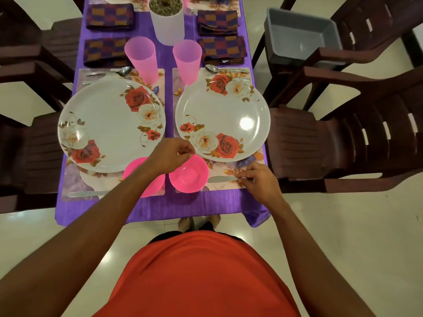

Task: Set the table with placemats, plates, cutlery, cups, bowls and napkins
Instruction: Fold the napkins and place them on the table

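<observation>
Head cam, looking straight down at the near end of a table with a purple cloth [187, 209]. The left hand [170, 154] has its fingertips pinched on the far rim of a pink bowl [188, 175], which sits on the right-side placemat [231, 172] just under those fingers. A second pink bowl [135, 168] is mostly hidden under the left wrist and forearm, on the other placemat. The right hand [257, 179] has its fingers curled together on the handle end of a knife [220, 179]; the blade pokes out to the left of the fingertips, lying flat on the mat and almost reaching the bowl. Just beyond both hands are two floral plates [112, 124] [223, 115], each with a pink cup [140, 57] [187, 60] and a spoon further out. Another knife [88, 193] lies well to the left of the left arm. Checked napkins [107, 51] sit past the cups.
</observation>
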Motion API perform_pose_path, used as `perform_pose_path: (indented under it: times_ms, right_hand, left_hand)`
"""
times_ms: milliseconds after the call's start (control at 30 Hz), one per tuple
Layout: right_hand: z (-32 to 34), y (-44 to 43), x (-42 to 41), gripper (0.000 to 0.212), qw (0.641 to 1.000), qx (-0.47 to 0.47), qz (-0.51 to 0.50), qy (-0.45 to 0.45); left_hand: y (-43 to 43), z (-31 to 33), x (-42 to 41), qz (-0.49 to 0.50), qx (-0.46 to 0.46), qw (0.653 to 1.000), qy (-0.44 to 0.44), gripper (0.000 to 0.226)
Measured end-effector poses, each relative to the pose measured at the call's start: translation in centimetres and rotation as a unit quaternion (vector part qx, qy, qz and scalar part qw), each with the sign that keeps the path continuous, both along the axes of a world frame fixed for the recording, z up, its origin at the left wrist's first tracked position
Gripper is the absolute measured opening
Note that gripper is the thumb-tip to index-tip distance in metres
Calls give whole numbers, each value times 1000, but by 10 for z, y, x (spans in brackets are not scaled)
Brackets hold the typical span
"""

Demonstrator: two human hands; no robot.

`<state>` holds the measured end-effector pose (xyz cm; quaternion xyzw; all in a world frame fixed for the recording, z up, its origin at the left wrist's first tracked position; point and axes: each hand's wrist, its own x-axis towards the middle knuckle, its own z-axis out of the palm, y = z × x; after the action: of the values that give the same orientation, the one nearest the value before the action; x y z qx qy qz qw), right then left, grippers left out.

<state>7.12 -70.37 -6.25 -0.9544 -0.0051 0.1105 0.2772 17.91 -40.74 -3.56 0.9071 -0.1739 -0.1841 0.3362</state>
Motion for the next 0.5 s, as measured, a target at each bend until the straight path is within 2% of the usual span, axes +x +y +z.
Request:
perform_pose_path:
  times_ms: [300,500]
  right_hand:
    - [4,7,0,21,1000,-8,-22,9]
    - [20,25,4,18,993,72,-86,-41]
  left_hand:
    - [6,7,-2,6,-22,1000,-14,16]
    - [29,26,-12,63,-54,995,-47,15]
